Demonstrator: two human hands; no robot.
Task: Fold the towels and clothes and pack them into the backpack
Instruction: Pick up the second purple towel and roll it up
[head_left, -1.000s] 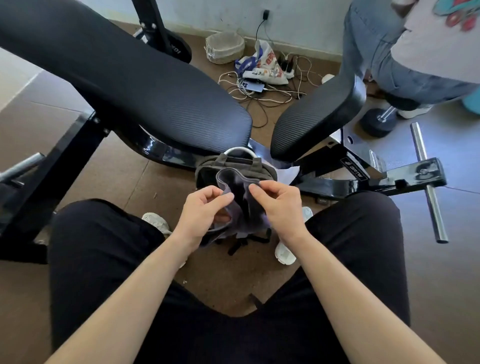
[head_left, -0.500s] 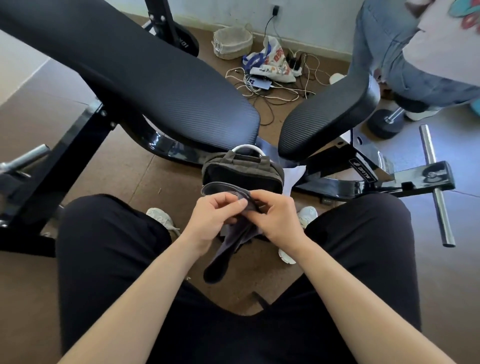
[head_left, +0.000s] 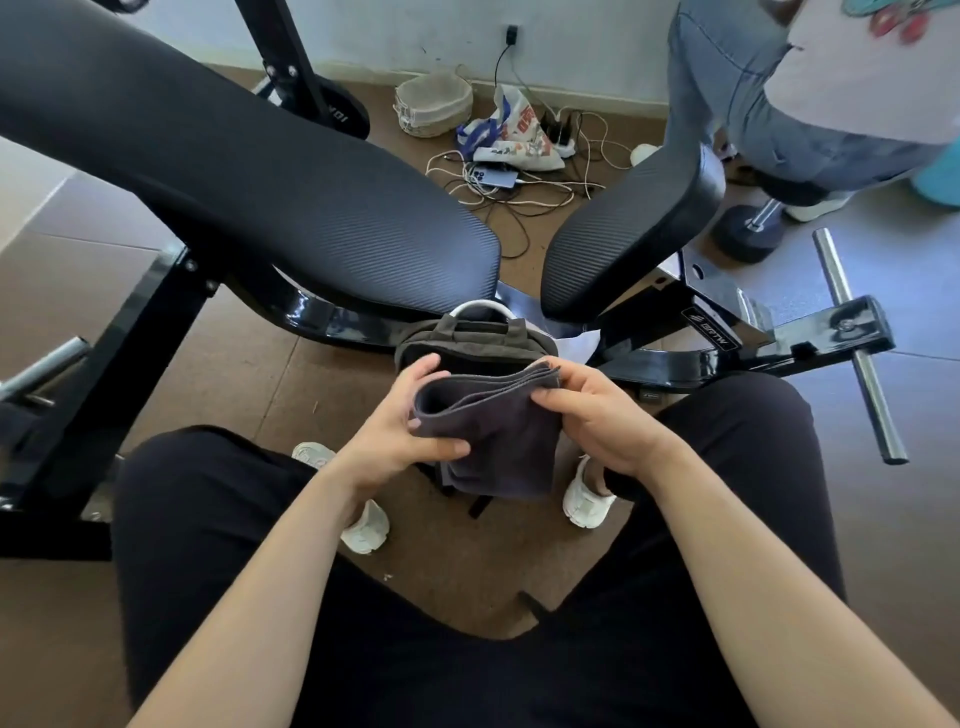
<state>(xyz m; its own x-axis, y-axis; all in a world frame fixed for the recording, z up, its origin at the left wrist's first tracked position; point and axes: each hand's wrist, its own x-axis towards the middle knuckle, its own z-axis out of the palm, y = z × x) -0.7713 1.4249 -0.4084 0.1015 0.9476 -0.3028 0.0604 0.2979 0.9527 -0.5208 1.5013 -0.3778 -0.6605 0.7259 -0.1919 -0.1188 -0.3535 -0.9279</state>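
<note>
Holding a dark grey towel (head_left: 493, 431) folded into several layers at the centre of the frame, a seated person pinches its left side with the left hand (head_left: 400, 431), thumb on top, while the right hand (head_left: 597, 415) grips the stacked edges at the towel's upper right corner. Just behind the towel, on the floor (head_left: 234, 374) between the knees, stands the olive backpack (head_left: 472, 340), propped against the frame of a black weight bench (head_left: 322, 218); whether its top is open cannot be told. Doing this step well likely means keeping the layered edges aligned under the right-hand pinch, flattening the loose lower fold, then lowering the bundle squarely so it does not spring apart.
</note>
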